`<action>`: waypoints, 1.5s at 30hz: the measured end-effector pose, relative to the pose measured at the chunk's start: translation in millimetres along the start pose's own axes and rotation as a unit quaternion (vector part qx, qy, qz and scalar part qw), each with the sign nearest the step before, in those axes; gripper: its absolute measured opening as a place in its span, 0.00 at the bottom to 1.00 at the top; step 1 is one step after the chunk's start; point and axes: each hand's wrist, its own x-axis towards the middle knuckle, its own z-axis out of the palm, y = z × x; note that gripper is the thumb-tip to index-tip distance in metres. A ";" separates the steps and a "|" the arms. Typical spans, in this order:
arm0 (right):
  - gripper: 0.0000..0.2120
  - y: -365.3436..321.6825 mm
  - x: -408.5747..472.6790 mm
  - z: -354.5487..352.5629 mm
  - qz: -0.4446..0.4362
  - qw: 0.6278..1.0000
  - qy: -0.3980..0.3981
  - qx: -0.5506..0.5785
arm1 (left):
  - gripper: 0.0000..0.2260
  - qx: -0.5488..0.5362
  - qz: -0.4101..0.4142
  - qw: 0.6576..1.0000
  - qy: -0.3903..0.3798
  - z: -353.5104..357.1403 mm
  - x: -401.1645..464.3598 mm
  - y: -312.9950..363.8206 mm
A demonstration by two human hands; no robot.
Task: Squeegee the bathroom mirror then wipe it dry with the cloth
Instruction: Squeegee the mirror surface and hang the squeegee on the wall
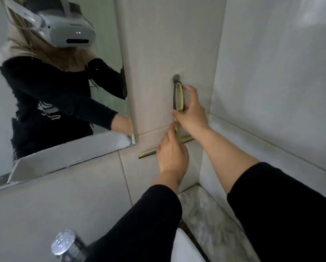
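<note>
A yellow-green squeegee [178, 97] hangs handle-up from a dark wall hook [176, 78] on the tiled wall, just right of the mirror [63, 103]. Its blade [148, 153] runs across the wall below my hands. My right hand [191, 112] is closed around the upper handle loop. My left hand [172, 154] holds the lower handle just above the blade. The mirror fills the upper left and reflects a person in black sleeves with a headset. No cloth is in view.
A chrome tap top [66, 242] sits at the bottom left. A white basin edge [186, 246] and a marble ledge [211, 220] lie below my arms. Tiled walls meet in a corner [213, 103] right of the squeegee.
</note>
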 end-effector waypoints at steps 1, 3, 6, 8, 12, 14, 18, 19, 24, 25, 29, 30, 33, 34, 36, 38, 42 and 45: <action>0.32 -1.8 -1.1 -0.2 -0.005 1.000 -0.001 0.008 | 0.28 -0.001 0.000 1.000 0.011 -0.1 0.5 0.3; 0.31 -1.6 0.0 -0.5 -0.011 1.000 0.003 -0.007 | 0.26 0.001 0.008 0.999 0.047 0.0 -0.6 0.4; 0.30 -9.6 -1.8 -7.7 -0.003 1.000 0.010 -0.024 | 0.22 0.011 0.013 0.997 0.079 -7.1 -5.9 5.3; 0.30 -19.2 -4.8 -14.2 0.016 1.000 0.005 -0.014 | 0.21 0.026 0.010 0.995 0.093 -15.8 -11.1 11.6; 0.29 -50.2 -17.6 -26.7 0.040 0.999 0.003 0.023 | 0.18 0.025 0.022 0.992 0.121 -42.5 -20.8 27.6; 0.29 -67.6 -23.8 -34.1 0.040 0.998 0.005 0.043 | 0.17 0.030 0.035 0.990 0.136 -60.7 -25.1 34.2; 0.36 -105.9 -34.5 -44.3 -0.034 0.998 -0.036 -0.041 | 0.16 0.067 0.043 0.985 0.153 -107.5 -30.3 44.4; 0.39 -116.8 -37.1 -46.5 -0.065 0.991 -0.046 -0.104 | 0.16 0.077 0.047 0.983 0.162 -122.0 -31.3 45.6; 0.36 -182.5 -50.1 -55.5 -0.256 0.904 -0.091 -0.331 | 0.17 0.126 0.057 0.967 0.215 -202.1 -31.0 51.2; 0.37 -195.0 -51.3 -55.9 -0.295 0.879 -0.089 -0.364 | 0.17 0.135 0.059 0.963 0.226 -217.5 -32.2 51.8; 0.35 -248.2 -56.0 -47.9 -0.441 0.782 -0.059 -0.436 | 0.17 0.183 0.077 0.946 0.256 -274.6 -38.3 50.4; 0.32 -261.3 -59.2 -45.6 -0.469 0.766 -0.058 -0.436 | 0.18 0.192 0.079 0.942 0.263 -288.4 -40.6 49.4; 0.22 -299.8 -67.0 -36.9 -0.530 0.731 -0.043 -0.426 | 0.17 0.225 0.084 0.927 0.288 -328.9 -46.8 48.0; 0.19 -311.5 -69.8 -33.6 -0.547 0.724 -0.038 -0.418 | 0.17 0.239 0.089 0.919 0.300 -342.6 -48.6 47.3; 0.17 -332.3 -71.6 -25.9 -0.574 0.712 -0.028 -0.402 | 0.16 0.281 0.102 0.899 0.320 -371.1 -52.4 47.1; 0.16 -353.0 -70.8 -19.2 -0.587 0.707 -0.005 -0.394 | 0.17 0.323 0.114 0.885 0.315 -400.2 -55.3 47.6; 0.15 -398.1 -68.6 -12.1 -0.586 0.716 0.037 -0.376 | 0.20 0.364 0.149 0.858 0.330 -458.9 -59.2 50.1; 0.14 -432.8 -61.7 -9.0 -0.565 0.738 0.080 -0.359 | 0.20 0.368 0.124 0.853 0.349 -495.9 -61.7 52.5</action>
